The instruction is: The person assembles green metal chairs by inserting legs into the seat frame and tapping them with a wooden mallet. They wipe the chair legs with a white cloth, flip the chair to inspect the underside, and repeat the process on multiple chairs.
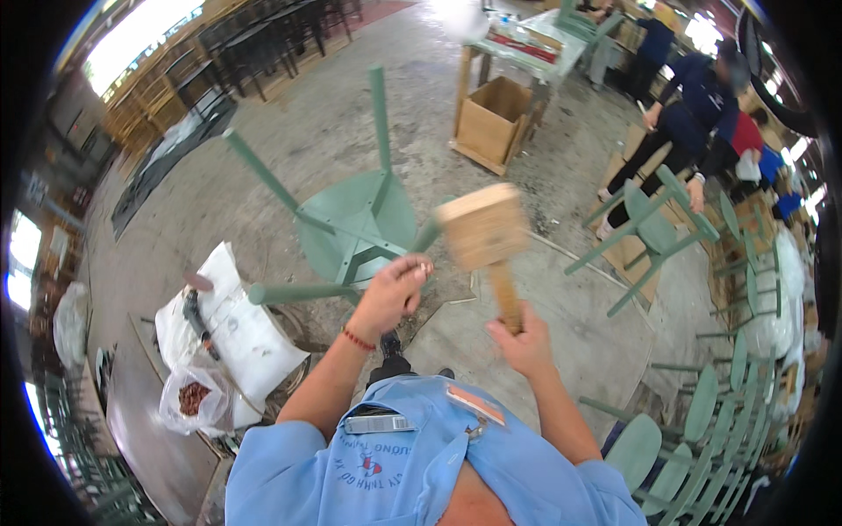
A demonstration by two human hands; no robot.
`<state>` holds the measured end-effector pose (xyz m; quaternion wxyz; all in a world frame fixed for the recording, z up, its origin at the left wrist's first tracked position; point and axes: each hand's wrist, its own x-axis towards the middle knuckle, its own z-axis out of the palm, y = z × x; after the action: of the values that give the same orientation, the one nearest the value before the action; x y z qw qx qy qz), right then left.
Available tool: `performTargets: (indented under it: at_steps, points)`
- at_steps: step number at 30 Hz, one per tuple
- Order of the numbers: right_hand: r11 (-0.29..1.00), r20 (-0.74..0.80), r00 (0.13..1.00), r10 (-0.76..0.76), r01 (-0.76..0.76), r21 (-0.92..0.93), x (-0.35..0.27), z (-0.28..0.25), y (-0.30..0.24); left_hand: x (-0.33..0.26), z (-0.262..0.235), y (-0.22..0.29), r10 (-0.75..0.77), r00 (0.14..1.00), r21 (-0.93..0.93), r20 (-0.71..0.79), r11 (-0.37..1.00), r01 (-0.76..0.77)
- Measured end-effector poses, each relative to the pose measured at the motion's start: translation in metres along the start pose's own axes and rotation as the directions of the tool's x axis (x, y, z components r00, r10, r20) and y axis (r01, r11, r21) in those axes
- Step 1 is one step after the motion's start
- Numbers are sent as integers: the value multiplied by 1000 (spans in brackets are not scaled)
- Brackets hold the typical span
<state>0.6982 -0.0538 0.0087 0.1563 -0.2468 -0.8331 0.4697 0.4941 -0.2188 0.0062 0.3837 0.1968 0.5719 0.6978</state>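
A wooden mallet (pixel 485 230) with a block head, a little smeared by motion, is raised in front of me, my right hand (pixel 524 342) closed round its handle. To its left, my left hand (pixel 393 294) is pinched beside a leg of the upturned green chair (pixel 355 206). Something small and pale may show at its fingertips; its kind cannot be made out. The chair's seat underside and crossed braces face up, its legs splayed. The mallet head partly covers the nearest right leg.
On the left, a white padded sheet (pixel 254 302) carries a dark-handled tool (pixel 198 317) and a plastic bag (pixel 180 416) of small brown pieces. A cardboard box (pixel 493 123) stands under a worktable (pixel 535 61). Another person (pixel 697 105) handles a green chair (pixel 653 223); stacked green chairs (pixel 702 408) line the right.
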Motion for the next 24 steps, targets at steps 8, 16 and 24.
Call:
performTargets:
  at_steps: [8,16,24]
  points:
    - [823,-106,991,80,-6,568,0,-24,8,99,-9,44,126,991,110,39,985,-130]
    - [810,35,984,172,-162,564,-7,-17,3,131,-8,34,-5,980,59,199,998,-7]
    - [895,35,986,165,-164,415,8,-28,-12,129,-8,26,-2,983,44,183,999,-6]
